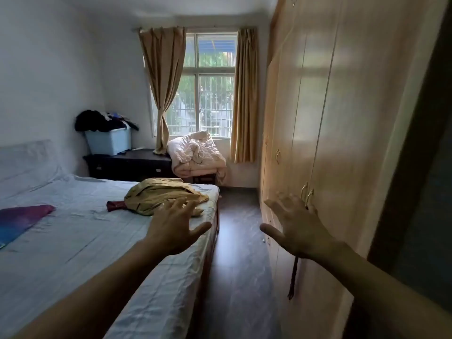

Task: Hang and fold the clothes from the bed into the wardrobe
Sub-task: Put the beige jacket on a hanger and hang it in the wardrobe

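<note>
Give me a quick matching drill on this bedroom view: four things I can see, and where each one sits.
Things:
1. khaki garment
2. blue storage box
3. crumpled quilt
4. purple cloth

Places:
A. on the dark dresser in the corner
B. far left of the bed
C. below the window
D. on the bed near its wardrobe-side edge

Pairs: 1-D, 2-A, 3-C, 4-B

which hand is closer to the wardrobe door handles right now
Right. The right hand is spread just in front of the wardrobe handles; the left hand hovers over the bed edge.
</note>
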Demonstrator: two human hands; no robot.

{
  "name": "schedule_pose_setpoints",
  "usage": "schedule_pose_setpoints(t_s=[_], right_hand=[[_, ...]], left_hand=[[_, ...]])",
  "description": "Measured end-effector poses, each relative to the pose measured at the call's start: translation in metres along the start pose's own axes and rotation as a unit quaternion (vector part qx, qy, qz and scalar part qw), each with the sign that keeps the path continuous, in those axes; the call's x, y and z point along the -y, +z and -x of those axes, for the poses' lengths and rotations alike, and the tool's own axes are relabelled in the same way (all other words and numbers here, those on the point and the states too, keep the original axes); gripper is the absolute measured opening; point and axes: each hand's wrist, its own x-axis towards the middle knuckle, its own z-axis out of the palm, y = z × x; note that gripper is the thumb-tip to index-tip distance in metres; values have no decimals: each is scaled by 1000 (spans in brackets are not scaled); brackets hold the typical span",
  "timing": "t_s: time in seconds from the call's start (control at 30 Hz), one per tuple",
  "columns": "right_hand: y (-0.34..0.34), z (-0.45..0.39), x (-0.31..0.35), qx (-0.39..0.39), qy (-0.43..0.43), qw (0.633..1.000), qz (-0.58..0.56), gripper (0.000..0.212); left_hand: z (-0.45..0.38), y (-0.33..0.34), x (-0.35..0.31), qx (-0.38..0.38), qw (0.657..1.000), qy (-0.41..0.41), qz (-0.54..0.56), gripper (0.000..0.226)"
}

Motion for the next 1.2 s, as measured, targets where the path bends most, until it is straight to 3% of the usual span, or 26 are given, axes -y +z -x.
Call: schedule_pose_setpoints(t_s=[0.17,0.37,0.8,1.2], right_hand=[[23,-18,-9,38,-11,999,21,71],[42,-74,-9,42,-7,998,40,71],[74,-271,-4,-8,20,1000,16,69],[145,-432,-61,20,35,999,19,69]], left_hand=[[-16,31,3,32,999,-1,-27,77],[-68,65,22,11,1000,4,-13,78],[-243,123,107,-16,999,5,27,67],[-404,235,112,32,998,45,3,74]])
